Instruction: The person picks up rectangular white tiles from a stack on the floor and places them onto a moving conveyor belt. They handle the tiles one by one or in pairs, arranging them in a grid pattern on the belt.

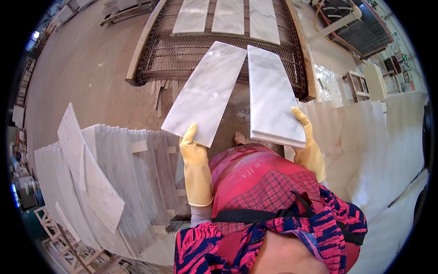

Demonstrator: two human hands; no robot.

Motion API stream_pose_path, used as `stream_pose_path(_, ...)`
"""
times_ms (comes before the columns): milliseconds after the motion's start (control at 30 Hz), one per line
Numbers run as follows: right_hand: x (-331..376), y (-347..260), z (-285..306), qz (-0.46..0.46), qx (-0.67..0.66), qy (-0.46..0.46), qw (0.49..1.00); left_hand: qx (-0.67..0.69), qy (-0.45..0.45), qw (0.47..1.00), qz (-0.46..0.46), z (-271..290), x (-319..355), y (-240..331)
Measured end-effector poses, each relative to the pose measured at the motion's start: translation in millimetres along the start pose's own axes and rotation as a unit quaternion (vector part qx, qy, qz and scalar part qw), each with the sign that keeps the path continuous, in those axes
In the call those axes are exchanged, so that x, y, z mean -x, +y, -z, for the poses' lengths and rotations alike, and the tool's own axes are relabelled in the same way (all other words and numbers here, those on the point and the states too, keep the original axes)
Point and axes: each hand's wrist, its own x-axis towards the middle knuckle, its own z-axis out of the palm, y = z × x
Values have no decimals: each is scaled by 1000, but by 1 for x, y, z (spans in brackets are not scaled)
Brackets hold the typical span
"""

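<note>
My left hand (195, 160), in a yellow rubber glove, grips the near corner of one white marble tile (205, 91), held tilted out in front of me. My right hand (308, 146), also gloved in yellow, holds a stack of two or three similar marble tiles (273, 96) by its near right corner. Both loads point toward a metal mesh conveyor (173, 55) ahead, their far ends over its near end. Three more marble tiles (228, 16) lie flat farther along the mesh.
A dense row of marble tiles stands on edge at my left (118, 182), with loose tiles leaning on it (77, 146). Large pale slabs (374, 137) lean at my right. Wood scraps (159, 91) lie on the dusty floor below the conveyor. A bare foot (239, 137) shows below.
</note>
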Motion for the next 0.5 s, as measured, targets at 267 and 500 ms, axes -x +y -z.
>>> stream_pose_path(267, 6, 7, -13, -28, 9, 2, 1000, 17, 12, 998, -51, -20, 14, 58)
stream_pose_path(500, 7, 13, -18, -97, -18, 37, 994, -32, 61, 993, -99, -8, -17, 59)
